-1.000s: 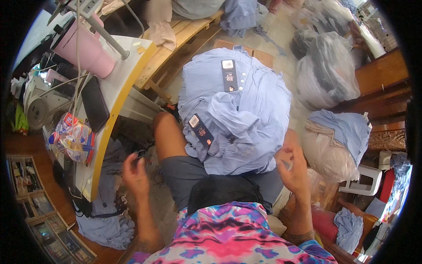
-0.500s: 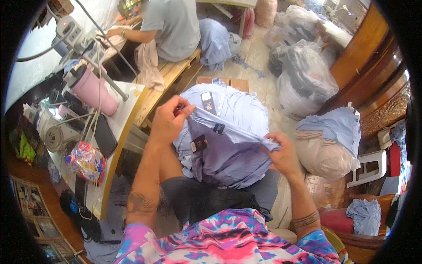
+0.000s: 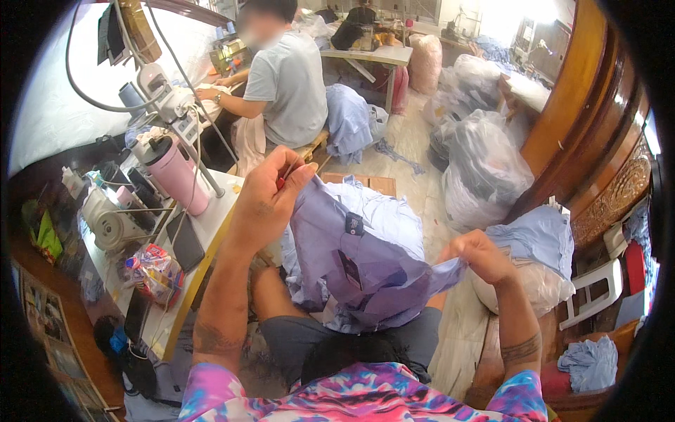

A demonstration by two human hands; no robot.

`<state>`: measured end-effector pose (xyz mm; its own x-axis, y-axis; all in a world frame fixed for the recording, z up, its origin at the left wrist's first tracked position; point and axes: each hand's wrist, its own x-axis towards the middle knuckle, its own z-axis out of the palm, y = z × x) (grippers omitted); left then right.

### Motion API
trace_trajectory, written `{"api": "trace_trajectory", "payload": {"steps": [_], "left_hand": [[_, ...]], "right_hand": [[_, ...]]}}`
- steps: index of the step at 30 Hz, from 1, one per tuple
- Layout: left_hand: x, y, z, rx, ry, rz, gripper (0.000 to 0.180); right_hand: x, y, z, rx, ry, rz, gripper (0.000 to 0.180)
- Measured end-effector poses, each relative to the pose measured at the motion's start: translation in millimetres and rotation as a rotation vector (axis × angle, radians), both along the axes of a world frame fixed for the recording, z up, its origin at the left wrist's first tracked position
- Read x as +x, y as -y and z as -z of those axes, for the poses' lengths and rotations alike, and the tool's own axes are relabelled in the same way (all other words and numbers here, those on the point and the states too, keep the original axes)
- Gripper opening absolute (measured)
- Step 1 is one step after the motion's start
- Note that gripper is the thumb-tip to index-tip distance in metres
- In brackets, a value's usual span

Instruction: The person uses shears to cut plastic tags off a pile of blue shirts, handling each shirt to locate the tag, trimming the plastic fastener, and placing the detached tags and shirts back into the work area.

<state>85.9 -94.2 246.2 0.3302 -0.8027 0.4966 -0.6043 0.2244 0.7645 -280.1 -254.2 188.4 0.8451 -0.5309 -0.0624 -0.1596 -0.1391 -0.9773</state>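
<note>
A light blue garment (image 3: 320,239) hangs stretched between my two hands over my lap. My left hand (image 3: 266,204) pinches its upper left edge, and a small red thing (image 3: 280,183), mostly hidden, shows among those fingers. My right hand (image 3: 485,257) is closed on the garment's right side, bunching the cloth. A small black label (image 3: 354,224) sits inside the garment's upper edge. Below that lies a dark tag (image 3: 350,270). Behind the garment, a heap of light blue cloth (image 3: 383,214) rises in front of my knees, its lower part covered.
On the left, a white table (image 3: 223,204) bears a pink tumbler (image 3: 179,172), a phone (image 3: 184,241) and a plastic-wrapped packet (image 3: 160,271). A co-worker (image 3: 285,88) sits beyond it. On the right are clear plastic bags (image 3: 489,165), a cloth-topped bundle (image 3: 534,243) and a white stool (image 3: 594,292).
The garment is lifted higher and nearer, its inside turned more toward me. My right hand has moved right and slightly down. The view has tilted up, showing more of the room.
</note>
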Motion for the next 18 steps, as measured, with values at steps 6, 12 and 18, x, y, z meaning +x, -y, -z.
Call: {"api": "trace_trajectory", "payload": {"steps": [6, 12, 18], "left_hand": [[-3, 2, -7, -0.022, -0.079, 0.061, 0.026], [14, -1, 25, 0.154, -0.003, 0.007, 0.028], [11, -6, 30, 0.164, -0.076, 0.154, 0.027]], "right_hand": [[41, -16, 42, -0.061, 0.101, -0.074, 0.078], [49, -58, 86, 0.173, -0.313, -0.078, 0.031], [30, -3, -21, -0.193, -0.104, 0.215, 0.044]]}}
